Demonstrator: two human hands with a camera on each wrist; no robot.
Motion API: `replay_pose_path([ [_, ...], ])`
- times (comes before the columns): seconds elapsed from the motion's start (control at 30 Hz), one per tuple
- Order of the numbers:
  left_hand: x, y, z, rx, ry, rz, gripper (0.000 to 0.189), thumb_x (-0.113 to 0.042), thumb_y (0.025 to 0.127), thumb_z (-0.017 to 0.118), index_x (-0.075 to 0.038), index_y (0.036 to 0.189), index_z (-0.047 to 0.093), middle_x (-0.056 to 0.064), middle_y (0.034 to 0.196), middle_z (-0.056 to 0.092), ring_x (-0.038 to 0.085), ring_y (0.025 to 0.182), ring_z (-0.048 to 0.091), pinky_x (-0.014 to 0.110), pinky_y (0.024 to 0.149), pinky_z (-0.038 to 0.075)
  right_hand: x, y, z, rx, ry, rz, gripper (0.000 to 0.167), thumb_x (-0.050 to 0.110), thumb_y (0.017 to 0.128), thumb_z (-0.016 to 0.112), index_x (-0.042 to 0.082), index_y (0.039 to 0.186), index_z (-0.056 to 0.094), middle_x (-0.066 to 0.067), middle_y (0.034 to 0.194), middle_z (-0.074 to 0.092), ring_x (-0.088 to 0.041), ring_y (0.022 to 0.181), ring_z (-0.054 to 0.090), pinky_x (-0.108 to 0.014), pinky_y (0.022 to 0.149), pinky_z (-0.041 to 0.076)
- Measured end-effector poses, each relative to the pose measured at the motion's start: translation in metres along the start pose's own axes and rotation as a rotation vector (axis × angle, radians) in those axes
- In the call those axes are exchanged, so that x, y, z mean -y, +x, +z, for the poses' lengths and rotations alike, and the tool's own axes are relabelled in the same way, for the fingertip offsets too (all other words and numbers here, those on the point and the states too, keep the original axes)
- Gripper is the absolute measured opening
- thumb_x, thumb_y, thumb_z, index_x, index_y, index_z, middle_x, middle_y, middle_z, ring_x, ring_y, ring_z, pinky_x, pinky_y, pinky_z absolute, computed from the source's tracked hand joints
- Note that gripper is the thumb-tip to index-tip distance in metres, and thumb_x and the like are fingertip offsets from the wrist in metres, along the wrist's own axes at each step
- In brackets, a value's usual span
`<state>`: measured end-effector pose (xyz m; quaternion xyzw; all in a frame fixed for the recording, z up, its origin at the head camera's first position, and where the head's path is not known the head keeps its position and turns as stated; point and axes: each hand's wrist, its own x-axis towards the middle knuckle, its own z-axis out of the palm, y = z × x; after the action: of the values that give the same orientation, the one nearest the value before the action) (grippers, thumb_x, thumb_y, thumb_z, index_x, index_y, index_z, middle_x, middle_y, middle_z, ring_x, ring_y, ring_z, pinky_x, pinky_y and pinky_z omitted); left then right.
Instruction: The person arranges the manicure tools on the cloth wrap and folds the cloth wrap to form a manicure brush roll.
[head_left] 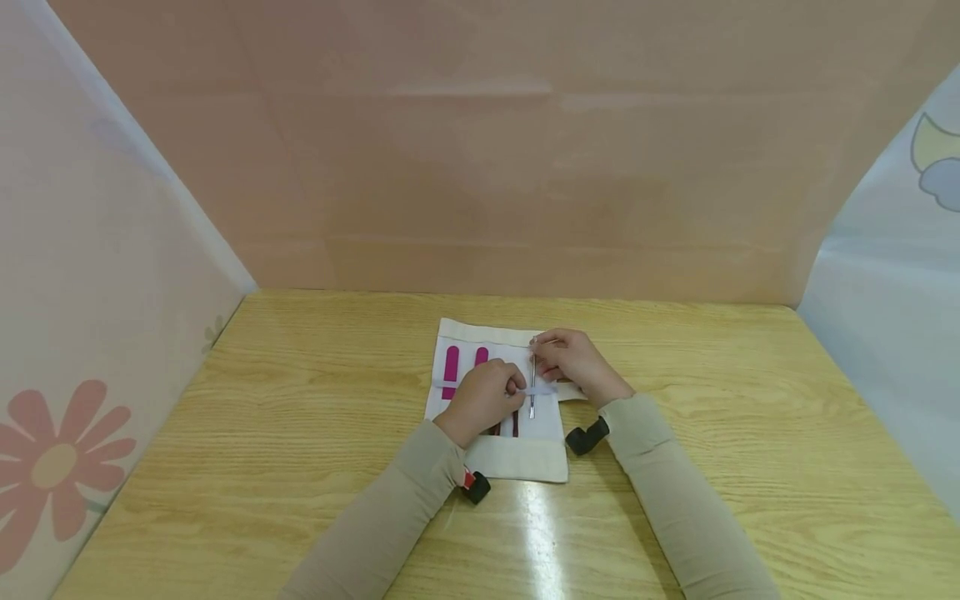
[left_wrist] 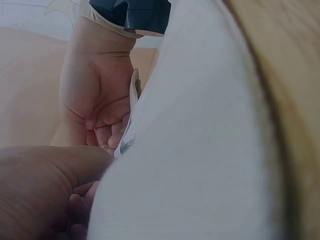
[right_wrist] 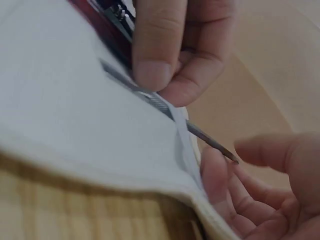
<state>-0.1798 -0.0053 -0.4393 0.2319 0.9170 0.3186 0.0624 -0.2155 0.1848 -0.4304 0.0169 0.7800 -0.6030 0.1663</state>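
Note:
An off-white fabric case lies unfolded on the table, with a thin pale elastic band across its middle. Under the band runs a slim metal cuticle pusher, lengthwise along the case's right part. My left hand pinches the band between thumb and finger, just left of the pusher. At the pusher's far end, my right hand holds the tip between thumb and fingers. Two pink nail files sit in the case's left part. Dark red tools show partly beneath my left hand.
The wooden table is bounded by a plain peach backdrop behind and printed sheets at both sides. A short closing tab sticks out from the case's right edge. A small black device hangs at each wrist.

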Motion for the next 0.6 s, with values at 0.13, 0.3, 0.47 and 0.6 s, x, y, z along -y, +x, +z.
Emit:
replay_pose_path([
  [0.13, -0.0007, 0.0007, -0.0004, 0.007, 0.001, -0.008, 0.005, -0.013, 0.092, 0.073, -0.009, 0.094, 0.073, -0.001, 0.082, 0.057, 0.012, 0.075, 0.052, 0.025, 0.070, 0.046, 0.0006, -0.0002, 0.0020, -0.037, 0.058, -0.016, 0.031, 0.014, 0.103, 0.058, -0.007, 0.125, 0.057, -0.004, 0.077, 0.066, -0.011, 0.063, 0.061, -0.022, 0.059, 0.054],
  [0.3, -0.0018, 0.0004, -0.0012, 0.008, 0.004, -0.012, 0.006, -0.014, 0.092, 0.073, -0.009, 0.095, 0.074, -0.001, 0.083, 0.057, 0.012, 0.075, 0.052, 0.025, 0.071, 0.046, 0.0025, -0.0004, 0.0009, -0.051, 0.029, 0.006, 0.025, 0.014, 0.100, 0.062, -0.004, 0.118, 0.063, -0.003, 0.075, 0.066, -0.011, 0.062, 0.060, -0.022, 0.058, 0.053],
  [0.47, -0.0023, -0.0003, -0.0011, 0.007, 0.013, -0.015, 0.005, -0.014, 0.093, 0.073, -0.009, 0.095, 0.073, -0.003, 0.082, 0.056, 0.011, 0.074, 0.051, 0.024, 0.069, 0.045, 0.0042, -0.0035, -0.0046, -0.005, -0.089, 0.032, 0.021, 0.016, 0.098, 0.066, -0.001, 0.110, 0.068, -0.003, 0.077, 0.062, -0.011, 0.058, 0.048, -0.023, 0.052, 0.041],
  [0.6, -0.0017, -0.0003, -0.0005, 0.010, 0.008, -0.022, 0.005, -0.014, 0.093, 0.073, -0.009, 0.095, 0.074, -0.003, 0.082, 0.055, 0.011, 0.074, 0.051, 0.023, 0.069, 0.045, 0.0052, -0.0060, -0.0068, 0.047, -0.132, 0.037, 0.016, 0.014, 0.096, 0.069, 0.001, 0.105, 0.071, -0.004, 0.077, 0.060, -0.012, 0.056, 0.043, -0.024, 0.050, 0.037],
])
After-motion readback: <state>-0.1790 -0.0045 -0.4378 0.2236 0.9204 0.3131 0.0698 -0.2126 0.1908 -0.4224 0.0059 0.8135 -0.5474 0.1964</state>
